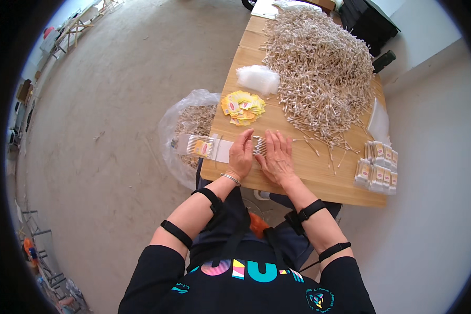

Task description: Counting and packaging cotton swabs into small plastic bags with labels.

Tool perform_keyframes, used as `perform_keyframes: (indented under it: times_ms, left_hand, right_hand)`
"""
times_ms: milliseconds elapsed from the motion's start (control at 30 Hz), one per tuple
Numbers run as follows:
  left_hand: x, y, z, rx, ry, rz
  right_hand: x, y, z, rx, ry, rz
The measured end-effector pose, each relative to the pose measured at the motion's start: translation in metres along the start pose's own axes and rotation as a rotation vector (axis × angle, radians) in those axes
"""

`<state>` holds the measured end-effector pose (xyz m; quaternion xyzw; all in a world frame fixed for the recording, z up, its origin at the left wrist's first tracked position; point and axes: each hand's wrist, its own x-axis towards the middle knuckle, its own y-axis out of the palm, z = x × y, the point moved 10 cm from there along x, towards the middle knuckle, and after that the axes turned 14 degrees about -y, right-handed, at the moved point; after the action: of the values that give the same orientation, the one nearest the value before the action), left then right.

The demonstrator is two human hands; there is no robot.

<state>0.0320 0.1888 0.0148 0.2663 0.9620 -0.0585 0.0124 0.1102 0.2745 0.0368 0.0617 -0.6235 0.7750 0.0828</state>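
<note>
A heap of yellow-and-red labels (243,108) is seen at twelve o'clock of the hands; filled clear packets (377,167) are stacked at three o'clock; one labelled packet (201,146) lies at nine o'clock.

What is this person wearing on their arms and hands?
Both hands are bare: left hand, right hand. A thin metal bangle circles the left wrist. Black straps wrap each forearm at two places, near the wrist and near the elbow. Black sleeves end just above the elbows.

I see my left hand (242,153) and right hand (276,157) pressed flat around a small row of cotton swabs (259,146) on the wooden table (319,183), the big loose swab heap (319,68) far right.
</note>
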Motion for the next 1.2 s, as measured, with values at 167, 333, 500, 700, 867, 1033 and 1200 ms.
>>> perform_keyframes:
  times_ms: [167, 333, 500, 700, 867, 1033, 1200]
  left_hand:
    - [0.011, -0.008, 0.027, -0.348, -0.174, -0.032]
    - [0.019, 0.006, 0.012, -0.470, -0.231, 0.028]
    - [0.012, 0.019, 0.013, -0.331, -0.172, 0.056]
    - [0.013, 0.019, 0.011, -0.305, -0.156, 0.090]
    - [0.014, 0.016, 0.022, -0.461, -0.218, 0.113]
    - [0.013, 0.015, 0.016, -0.466, -0.215, 0.102]
    - [0.003, 0.019, 0.014, -0.401, -0.217, 0.110]
  right_hand:
    - [-0.001, 0.006, -0.006, 0.232, 0.043, -0.063]
    - [-0.022, -0.013, -0.043, 0.597, 0.261, -0.604]
    - [-0.019, -0.006, -0.047, 0.752, 0.324, -0.688]
    - [-0.009, 0.002, -0.036, 0.903, 0.322, -0.686]
    - [-0.015, -0.010, -0.036, 0.721, 0.316, -0.604]
    - [-0.008, -0.005, -0.007, 0.318, 0.030, -0.325]
    - [-0.017, -0.009, -0.018, 0.443, 0.131, -0.426]
